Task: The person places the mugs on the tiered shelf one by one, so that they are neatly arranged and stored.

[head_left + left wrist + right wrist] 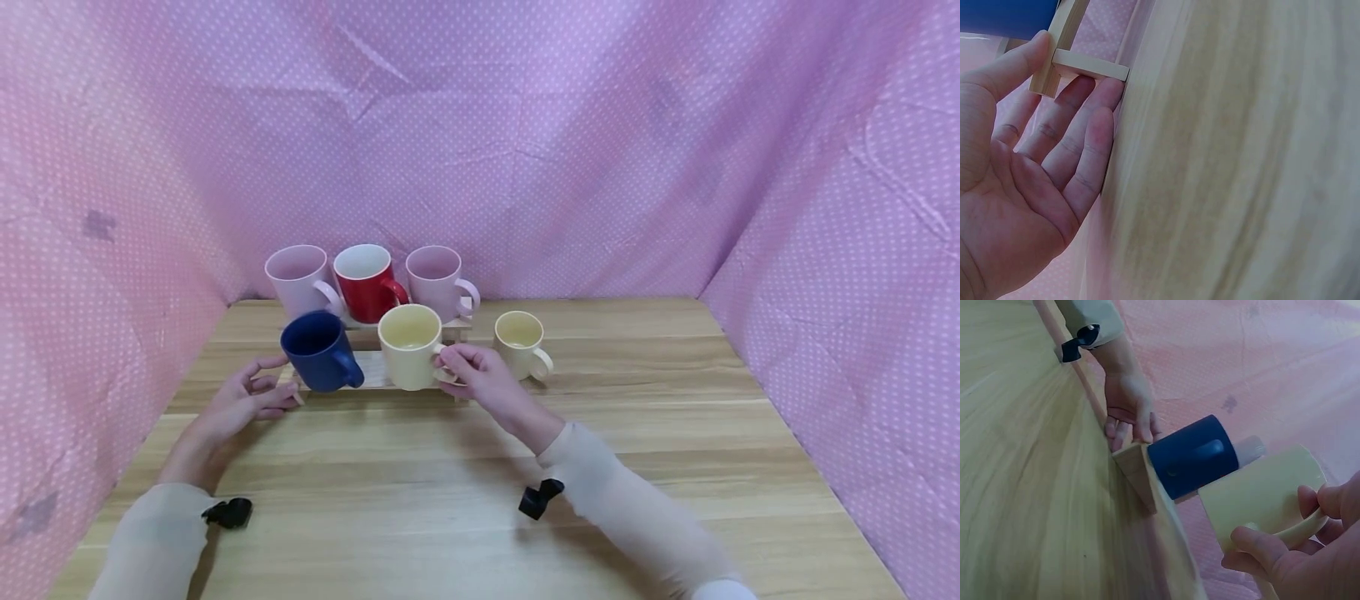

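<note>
A pale yellow mug [408,358] is upright at the right part of the lower step of a wooden rack [372,369]. My right hand [483,379] pinches its handle between thumb and fingers; whether its base touches the shelf I cannot tell. To its left on the same step stands a dark blue mug [318,354], handle toward the right. My left hand [243,396] holds the rack's left end. In the left wrist view the thumb [1025,56] lies against the wooden frame, with the fingers around the end piece.
Along the upper step stand a pink mug [300,283], a red mug [366,292] with white inside, and another pink mug [435,287]. A smaller yellow mug [517,346] stands on the wooden table [420,500], right of the rack. Pink dotted cloth [480,150] hangs behind and at both sides.
</note>
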A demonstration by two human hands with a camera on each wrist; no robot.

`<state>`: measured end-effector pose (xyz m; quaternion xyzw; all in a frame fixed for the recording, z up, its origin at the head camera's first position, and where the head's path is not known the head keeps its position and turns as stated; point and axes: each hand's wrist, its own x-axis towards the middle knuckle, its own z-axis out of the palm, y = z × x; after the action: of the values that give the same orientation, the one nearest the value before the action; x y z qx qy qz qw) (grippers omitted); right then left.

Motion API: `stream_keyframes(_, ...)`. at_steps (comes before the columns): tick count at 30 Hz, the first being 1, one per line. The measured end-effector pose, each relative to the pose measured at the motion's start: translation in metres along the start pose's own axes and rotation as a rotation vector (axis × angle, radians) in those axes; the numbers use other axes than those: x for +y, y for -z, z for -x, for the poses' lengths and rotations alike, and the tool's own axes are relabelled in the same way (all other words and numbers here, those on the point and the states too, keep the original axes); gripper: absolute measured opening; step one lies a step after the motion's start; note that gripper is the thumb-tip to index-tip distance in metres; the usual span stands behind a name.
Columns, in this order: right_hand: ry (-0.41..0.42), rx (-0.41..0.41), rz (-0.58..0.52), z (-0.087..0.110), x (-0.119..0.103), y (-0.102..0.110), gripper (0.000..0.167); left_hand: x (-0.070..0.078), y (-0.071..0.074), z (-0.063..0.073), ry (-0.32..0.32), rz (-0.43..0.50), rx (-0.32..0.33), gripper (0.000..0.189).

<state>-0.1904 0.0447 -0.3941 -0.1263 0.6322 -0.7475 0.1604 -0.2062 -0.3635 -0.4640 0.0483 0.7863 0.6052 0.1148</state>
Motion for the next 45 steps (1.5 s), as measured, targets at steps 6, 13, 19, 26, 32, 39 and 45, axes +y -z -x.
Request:
stream_keyframes(6,-0.035,-0.007,0.029,-0.010,0.010,-0.015,0.031,0.001,0.000,0.002,0.000,-0.004,0.008,0.051)
stream_keyframes(13,-0.018,0.004,0.073,-0.022,0.018,-0.026,0.031,0.000,0.000,0.001,-0.003,-0.001,0.007,0.046)
stream_keyframes(19,-0.028,0.042,0.095,-0.030,0.023,-0.033,0.032,-0.003,0.000,-0.001,0.005,-0.001,0.012,0.053)
stream_keyframes(26,-0.045,0.062,0.096,-0.033,0.024,-0.039,0.030,-0.004,0.000,-0.002,0.006,-0.010,0.015,0.056)
stream_keyframes(32,0.016,0.089,0.133,-0.035,0.034,-0.041,0.030,-0.003,-0.001,-0.002,-0.005,-0.001,0.011,0.051)
stream_keyframes(39,0.066,0.114,0.239,-0.035,0.038,-0.041,0.032,-0.003,-0.001,-0.003,-0.010,0.012,0.013,0.048)
stream_keyframes(45,0.036,0.084,0.264,-0.035,0.039,-0.038,0.033,-0.002,0.000,-0.002,-0.004,0.000,0.011,0.051)
